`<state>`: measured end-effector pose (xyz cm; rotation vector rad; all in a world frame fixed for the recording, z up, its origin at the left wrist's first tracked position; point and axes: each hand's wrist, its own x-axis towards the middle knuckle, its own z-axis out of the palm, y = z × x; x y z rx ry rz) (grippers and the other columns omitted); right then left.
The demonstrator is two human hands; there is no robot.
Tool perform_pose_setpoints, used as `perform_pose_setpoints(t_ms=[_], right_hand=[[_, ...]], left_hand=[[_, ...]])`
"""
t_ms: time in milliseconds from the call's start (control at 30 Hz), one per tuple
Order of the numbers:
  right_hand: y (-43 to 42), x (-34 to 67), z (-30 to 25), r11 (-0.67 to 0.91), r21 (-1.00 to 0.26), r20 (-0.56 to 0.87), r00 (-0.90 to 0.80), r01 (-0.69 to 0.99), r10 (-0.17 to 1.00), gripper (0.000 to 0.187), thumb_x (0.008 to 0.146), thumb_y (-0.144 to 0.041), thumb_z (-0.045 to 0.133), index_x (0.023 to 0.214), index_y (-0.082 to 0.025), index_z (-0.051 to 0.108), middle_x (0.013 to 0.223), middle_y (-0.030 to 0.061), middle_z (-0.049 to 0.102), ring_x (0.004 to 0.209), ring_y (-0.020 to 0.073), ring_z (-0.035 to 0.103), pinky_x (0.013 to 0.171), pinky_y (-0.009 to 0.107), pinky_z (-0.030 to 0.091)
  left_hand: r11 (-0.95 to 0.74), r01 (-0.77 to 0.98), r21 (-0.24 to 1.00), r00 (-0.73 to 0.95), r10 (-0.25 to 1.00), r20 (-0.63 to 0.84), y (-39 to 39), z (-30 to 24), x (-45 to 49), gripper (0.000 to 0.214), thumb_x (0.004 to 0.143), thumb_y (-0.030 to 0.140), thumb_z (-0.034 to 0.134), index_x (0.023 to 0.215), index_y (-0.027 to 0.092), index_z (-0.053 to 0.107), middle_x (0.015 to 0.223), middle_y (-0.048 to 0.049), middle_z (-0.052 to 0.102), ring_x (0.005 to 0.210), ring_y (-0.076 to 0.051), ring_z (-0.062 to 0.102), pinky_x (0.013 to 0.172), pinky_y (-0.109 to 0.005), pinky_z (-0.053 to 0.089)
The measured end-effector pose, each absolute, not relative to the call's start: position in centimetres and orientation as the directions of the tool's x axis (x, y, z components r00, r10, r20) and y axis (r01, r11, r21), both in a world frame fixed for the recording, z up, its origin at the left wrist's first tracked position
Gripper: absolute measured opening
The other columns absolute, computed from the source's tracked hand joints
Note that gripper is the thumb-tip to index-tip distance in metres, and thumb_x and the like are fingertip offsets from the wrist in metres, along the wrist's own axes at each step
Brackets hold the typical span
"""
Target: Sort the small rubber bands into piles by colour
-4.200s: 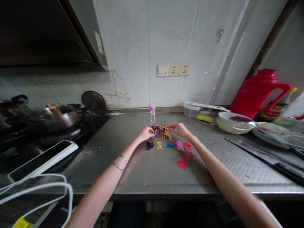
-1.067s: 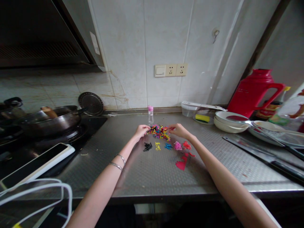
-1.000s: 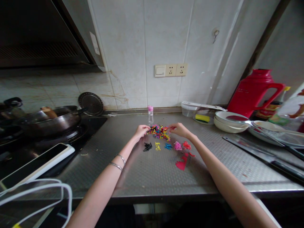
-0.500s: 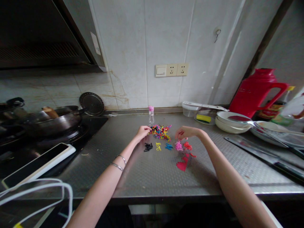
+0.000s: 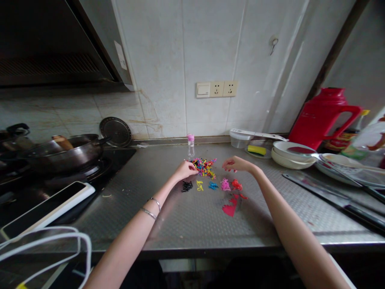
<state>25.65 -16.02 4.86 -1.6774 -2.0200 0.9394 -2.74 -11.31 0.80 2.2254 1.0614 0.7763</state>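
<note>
A mixed heap of small coloured elastic bands (image 5: 205, 167) lies on the metal counter. My left hand (image 5: 186, 170) reaches its left edge, thumb and fingers pinched together; what is between them is too small to make out. To the right of the heap my right hand (image 5: 237, 163) hovers with loosely bent fingers apart and nothing visible in them. Nearer to me lie a black pile (image 5: 187, 186), a yellow pile (image 5: 200, 185), a blue pile (image 5: 213, 185), a pink pile (image 5: 225, 184) and a red pile (image 5: 236, 184). A torn red piece (image 5: 229, 208) lies in front.
Behind the heap stands a small clear bottle with a pink cap (image 5: 191, 145). On the right are a yellow sponge (image 5: 256, 150), bowls (image 5: 293, 161), a long knife (image 5: 321, 195) and a red thermos (image 5: 319, 116). A pan (image 5: 69, 154) sits on the stove at left.
My left hand has shifted right along the heap's edge. My right hand has lifted slightly away from the pink pile, and its fingers have spread.
</note>
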Motion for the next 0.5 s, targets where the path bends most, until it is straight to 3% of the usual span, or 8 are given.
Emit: perform_pose_setpoints(t_ms=[300,500], right_hand=[[-15.57,25.65,3.98,0.063,-0.696,-0.122,-0.205,0.716,0.971,0.021,0.062,-0.023,0.056,0.077,-0.013,0.067,0.066,0.0043,0.066,0.059,0.0127,0.058,0.045,0.017,0.042],[-15.68,25.73,3.9,0.071,-0.694,-0.119,-0.212,0.716,0.97,0.021,0.063,-0.022,0.054,0.078,-0.013,0.067,0.07,0.0043,0.066,0.059,0.0117,0.058,0.046,0.017,0.043]], left_hand=[[-0.528,0.551,0.646,0.483,0.833,0.27,-11.33,0.86,-2.84,0.015,0.065,0.017,0.055,0.069,0.011,0.068,0.068,-0.0054,0.067,0.062,-0.013,0.057,0.061,-0.023,0.04],[-0.558,0.532,0.636,0.474,0.819,0.323,-11.05,1.26,-3.14,0.017,0.067,0.018,0.053,0.07,0.011,0.069,0.068,-0.0053,0.066,0.061,-0.013,0.056,0.063,-0.023,0.041]])
